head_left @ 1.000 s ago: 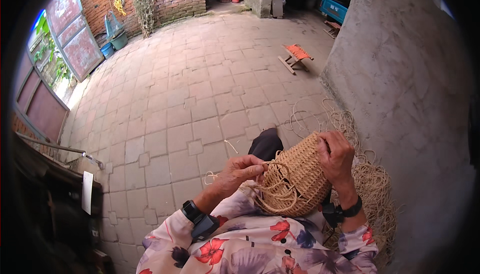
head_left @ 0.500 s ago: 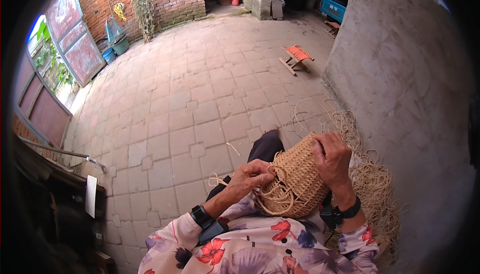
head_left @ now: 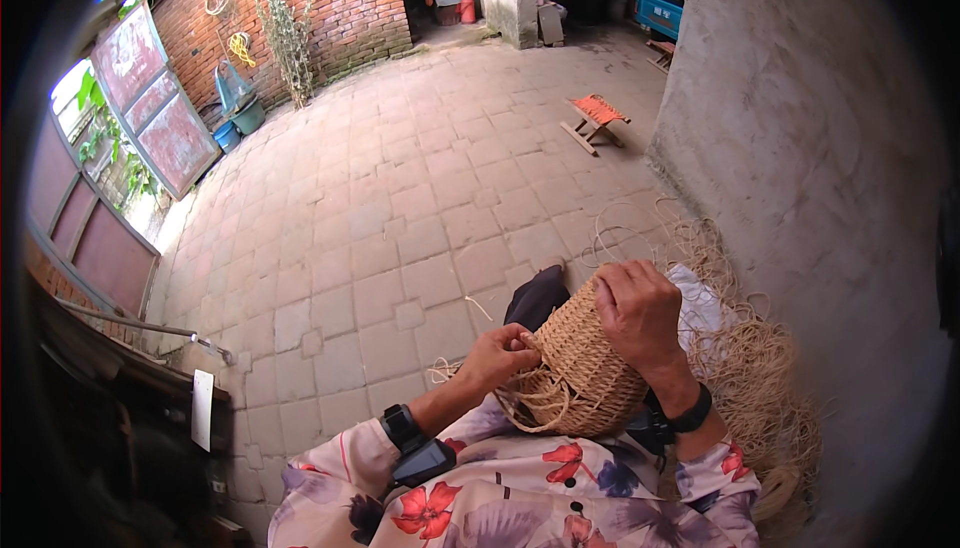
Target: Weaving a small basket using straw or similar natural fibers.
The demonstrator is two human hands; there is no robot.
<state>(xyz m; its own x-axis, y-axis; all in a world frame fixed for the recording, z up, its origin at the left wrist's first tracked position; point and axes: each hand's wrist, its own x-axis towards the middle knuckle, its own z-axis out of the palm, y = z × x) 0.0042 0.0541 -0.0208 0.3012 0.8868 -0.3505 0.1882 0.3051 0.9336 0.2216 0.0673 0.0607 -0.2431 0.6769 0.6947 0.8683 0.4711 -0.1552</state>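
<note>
A woven cord basket [head_left: 582, 363] lies tilted on the person's lap, over the front of a floral-print shirt [head_left: 500, 508]; the left hand [head_left: 497, 356] is at its left side, thumb and forefinger pinched narrow on the cord [head_left: 553, 398] there, with looped strands hanging over the weave just below the fingertips; the right hand [head_left: 642, 316] grips the basket's upper right edge, fingers bent over it and close together, their tips partly hidden; a dark strap [head_left: 402, 428] circles the left wrist and another the right; a dark trouser leg [head_left: 535, 298] shows just beyond the basket; to the right, a tangled heap of pale cord [head_left: 765, 378] spreads over the ground along a grey plastered wall [head_left: 800, 138], beside a white sheet-like piece [head_left: 697, 308] close to the right hand; farther off on the paving [head_left: 350, 228] stands a small wooden stool [head_left: 598, 111] with an orange seat; at the far left, a blue bucket [head_left: 227, 136] and a green tub [head_left: 249, 118] sit near a brick wall [head_left: 320, 8], next to a weathered metal gate [head_left: 150, 98].
</note>
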